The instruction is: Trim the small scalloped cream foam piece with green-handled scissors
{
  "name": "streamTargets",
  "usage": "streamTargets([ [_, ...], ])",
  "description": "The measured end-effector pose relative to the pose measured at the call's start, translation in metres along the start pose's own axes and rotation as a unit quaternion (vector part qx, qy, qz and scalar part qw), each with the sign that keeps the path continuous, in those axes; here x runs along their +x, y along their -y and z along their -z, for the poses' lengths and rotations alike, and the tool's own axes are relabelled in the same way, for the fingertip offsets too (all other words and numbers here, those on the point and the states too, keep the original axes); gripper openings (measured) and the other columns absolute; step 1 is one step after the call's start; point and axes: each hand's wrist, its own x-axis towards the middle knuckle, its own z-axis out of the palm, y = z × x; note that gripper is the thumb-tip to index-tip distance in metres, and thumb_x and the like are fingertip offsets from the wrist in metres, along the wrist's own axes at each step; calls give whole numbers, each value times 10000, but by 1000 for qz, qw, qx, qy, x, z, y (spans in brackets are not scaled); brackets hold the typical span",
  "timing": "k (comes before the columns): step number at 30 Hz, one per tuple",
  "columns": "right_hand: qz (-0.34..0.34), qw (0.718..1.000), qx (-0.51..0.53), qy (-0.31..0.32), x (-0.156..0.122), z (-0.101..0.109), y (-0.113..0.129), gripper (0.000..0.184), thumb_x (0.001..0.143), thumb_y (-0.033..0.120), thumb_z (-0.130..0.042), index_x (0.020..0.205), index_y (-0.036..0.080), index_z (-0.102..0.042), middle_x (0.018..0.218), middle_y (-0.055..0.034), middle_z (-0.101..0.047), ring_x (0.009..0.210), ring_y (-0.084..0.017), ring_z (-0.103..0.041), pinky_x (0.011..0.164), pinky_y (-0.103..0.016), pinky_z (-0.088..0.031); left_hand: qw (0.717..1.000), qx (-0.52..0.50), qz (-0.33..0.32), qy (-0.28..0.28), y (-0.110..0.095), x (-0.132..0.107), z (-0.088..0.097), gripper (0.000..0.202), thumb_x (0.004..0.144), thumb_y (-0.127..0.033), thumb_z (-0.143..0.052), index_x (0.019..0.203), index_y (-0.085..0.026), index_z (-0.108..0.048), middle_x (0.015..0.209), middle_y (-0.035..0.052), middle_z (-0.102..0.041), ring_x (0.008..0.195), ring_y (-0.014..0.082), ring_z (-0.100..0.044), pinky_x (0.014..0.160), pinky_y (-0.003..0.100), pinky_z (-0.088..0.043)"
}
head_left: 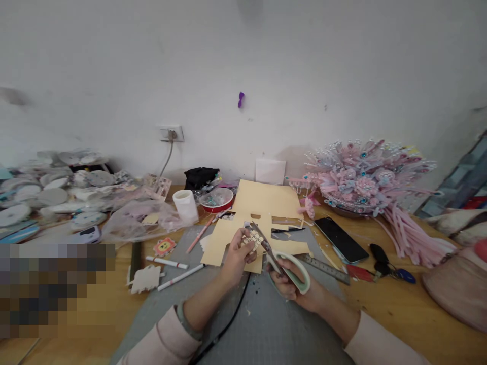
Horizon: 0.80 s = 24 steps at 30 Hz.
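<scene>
My left hand (236,256) pinches a small patterned paper cut-out (252,238) and holds it up over the grey cutting mat (262,324). My right hand (289,284) grips a pair of scissors with pale green handles (283,263). The blades point up and left, and their tips touch the cut-out's edge. Under both hands lies a sheet of tan card (266,213) with pieces cut out of it.
A metal ruler (323,267), a black phone (340,239) and keys (384,263) lie to the right. A pink beaded ornament (365,177) stands behind them. Pens (178,276), a white roll (185,204), a red-rimmed bowl (216,199) and plastic bags (133,215) crowd the left.
</scene>
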Motion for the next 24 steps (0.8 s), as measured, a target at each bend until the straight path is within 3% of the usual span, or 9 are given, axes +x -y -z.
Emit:
streamTargets([
  [15, -5, 1000, -7, 19, 0, 1, 1, 393, 665, 455, -732, 820, 121, -597, 534, 89, -386, 360, 9, -190, 346, -159, -74, 1000, 15, 12, 14, -5, 3, 3, 301, 642, -253, -631, 765, -213, -358, 509, -128, -307, 377, 15, -189, 421, 162, -169],
  [24, 0, 1000, 3, -18, 5, 3, 2, 418, 612, 452, -765, 788, 120, -582, 510, 92, -410, 349, 11, -223, 340, -148, -85, 981, 177, -27, -72, -7, 10, 6, 148, 683, -283, -606, 725, -195, -494, 612, -60, -428, 473, 76, -331, 436, 190, -256],
])
